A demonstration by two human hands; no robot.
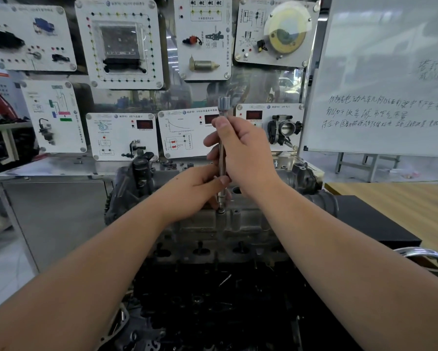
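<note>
A long metal extension bar (222, 158) with a socket end on top stands upright over a bolt (221, 211) on the grey cylinder head (248, 224) of an engine. My right hand (240, 150) grips the bar's upper half, thumb pointing up along it. My left hand (197, 188) pinches the bar's lower part just above the bolt. The bar's tip sits on the bolt head.
A steel training bench (55, 178) with white sensor display panels (122, 44) stands behind the engine. A whiteboard (385, 79) is at the right, above a wooden table (400, 201) and a black box (370, 219). Dark engine parts fill the foreground.
</note>
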